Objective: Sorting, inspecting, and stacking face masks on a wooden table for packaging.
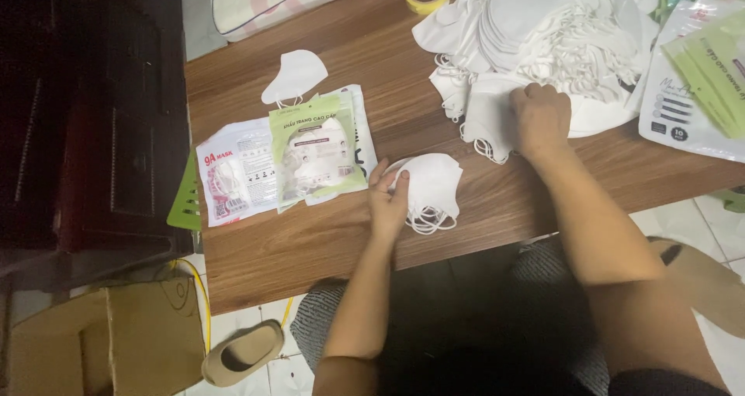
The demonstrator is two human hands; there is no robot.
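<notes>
The left hand (pixel 386 203) closes its grip on a small stack of white masks (pixel 431 186) lying on the wooden worktop (pixel 326 248). The right hand (pixel 541 118), fingers curled under and hidden, presses on the big heap of soft white masks (pixel 559 39), cut off at the top edge.

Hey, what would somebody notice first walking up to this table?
Probably the big heap of white face masks at the table's far right, where the right hand presses on its near edge. Closer in, the left hand steadies a small stack of masks, with filled mask packets lying to its left.
</notes>
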